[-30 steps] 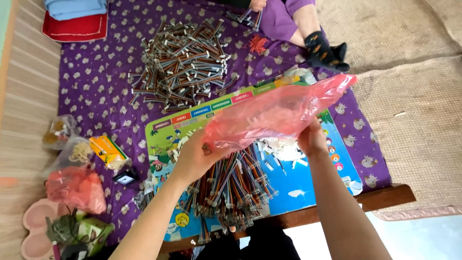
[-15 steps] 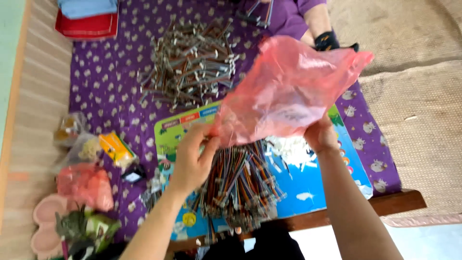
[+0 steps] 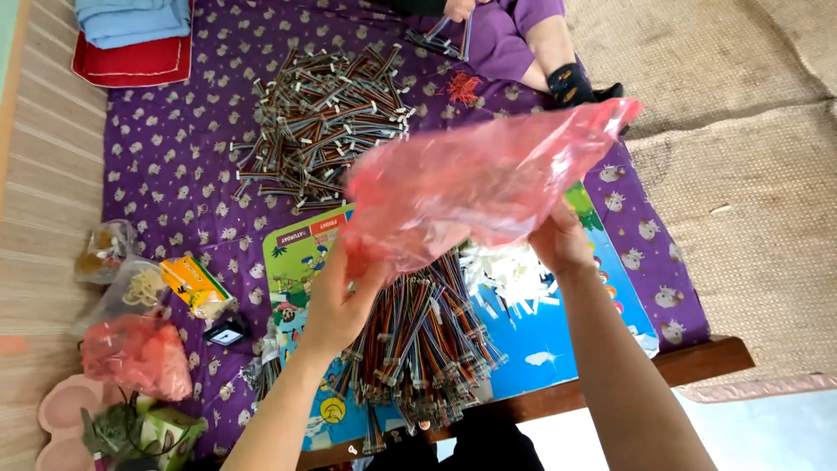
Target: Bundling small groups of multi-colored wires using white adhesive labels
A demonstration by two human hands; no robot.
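Here we see both hands raised over a low wooden table [image 3: 697, 358], holding a thin, translucent pink plastic bag [image 3: 488, 179] stretched in the air between them. The left hand [image 3: 344, 296] is clenched on the bag's lower left end, fingers curled into the crumpled film, while the right hand [image 3: 562, 244] grips its lower right part, with the bag's far corner reaching up and to the right. Directly beneath the bag, a fanned bundle of multicoloured ribbon cables [image 3: 418, 340] lies on a bright blue children's poster [image 3: 540, 349] that covers the table, and a small heap of white plastic connector pieces [image 3: 510, 275] sits just beside the bundle, near the right wrist. Farther off, on a purple patterned cloth [image 3: 166, 166], lies a larger, looser pile of the same cables [image 3: 323, 122]. At the left edge rest another filled pink bag [image 3: 138, 356] and a yellow packet [image 3: 199, 286]. Another person in purple clothing [image 3: 514, 26] sits at the top, a hand on some cables.
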